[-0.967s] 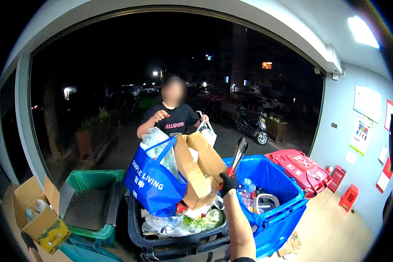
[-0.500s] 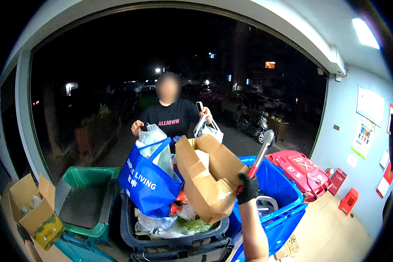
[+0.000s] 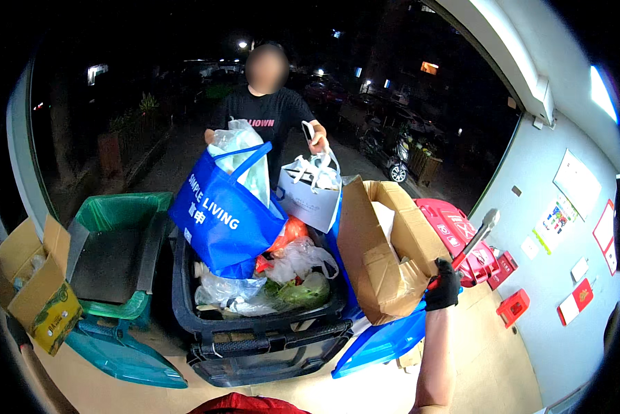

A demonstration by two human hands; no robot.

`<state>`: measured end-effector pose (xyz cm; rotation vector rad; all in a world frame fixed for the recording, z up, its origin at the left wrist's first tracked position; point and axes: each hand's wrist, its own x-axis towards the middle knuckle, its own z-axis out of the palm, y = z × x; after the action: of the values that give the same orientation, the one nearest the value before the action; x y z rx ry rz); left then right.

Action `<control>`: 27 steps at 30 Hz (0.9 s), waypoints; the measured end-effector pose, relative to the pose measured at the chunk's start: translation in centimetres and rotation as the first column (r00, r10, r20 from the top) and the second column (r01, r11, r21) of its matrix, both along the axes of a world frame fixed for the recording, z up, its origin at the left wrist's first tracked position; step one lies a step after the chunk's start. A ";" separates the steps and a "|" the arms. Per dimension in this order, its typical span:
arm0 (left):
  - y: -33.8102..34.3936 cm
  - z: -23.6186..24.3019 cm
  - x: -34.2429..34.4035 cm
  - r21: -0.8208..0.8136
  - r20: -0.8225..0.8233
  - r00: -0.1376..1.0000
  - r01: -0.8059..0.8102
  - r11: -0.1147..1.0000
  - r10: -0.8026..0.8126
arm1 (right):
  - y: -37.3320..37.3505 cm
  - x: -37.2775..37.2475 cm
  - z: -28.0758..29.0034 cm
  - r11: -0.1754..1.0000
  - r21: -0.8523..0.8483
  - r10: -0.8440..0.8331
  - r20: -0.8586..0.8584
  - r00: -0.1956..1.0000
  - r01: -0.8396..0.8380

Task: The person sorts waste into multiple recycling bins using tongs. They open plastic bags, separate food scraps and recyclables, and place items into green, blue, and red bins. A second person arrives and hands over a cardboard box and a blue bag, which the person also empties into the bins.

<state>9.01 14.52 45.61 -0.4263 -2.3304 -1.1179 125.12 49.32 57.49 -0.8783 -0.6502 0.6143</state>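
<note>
My right hand, in a black glove, is closed round the red handle of metal tongs and against the corner of a large open cardboard box. That box is tilted over the blue bin. At the far left my left hand, dark-gloved and partly hidden, is at the side of a smaller open carton with a yellow printed side and clear plastic inside. It appears to grip that carton; its fingers are mostly hidden.
A dark bin holds bagged waste and greens, with a blue shopping bag on top. Across it stands a person with a phone and a white paper bag. A green-lined bin stands left; a red bin and red stool right.
My right hand has carried the large box rightward from above the dark bin to above the blue bin. The person's white bag has come lower and nearer. The view has tilted down.
</note>
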 end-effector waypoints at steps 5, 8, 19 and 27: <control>2.7 -1.3 -1.9 -0.171 -0.427 0.903 -0.036 0.985 -0.041 | -0.3 -2.3 0.8 0.987 0.051 -0.156 0.122 0.980 0.150; 0.1 -1.9 -3.9 -0.156 -0.382 0.923 -0.017 0.988 -0.044 | 0.3 -0.9 -0.6 0.997 0.001 -0.081 0.087 0.993 0.081; -0.6 -5.9 -7.2 -0.062 -0.237 0.959 0.147 0.987 -0.157 | 1.9 -4.6 -3.0 0.973 0.055 -0.215 -0.151 0.965 0.226; -0.9 -6.3 -8.5 0.029 -0.161 0.956 0.254 0.967 -0.247 | -2.3 -7.5 -2.2 0.993 -0.013 -0.114 0.075 0.991 0.115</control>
<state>0.53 13.64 39.27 -0.7804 -2.1496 -1.2082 117.66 47.04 55.24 -0.9512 -0.6573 0.4865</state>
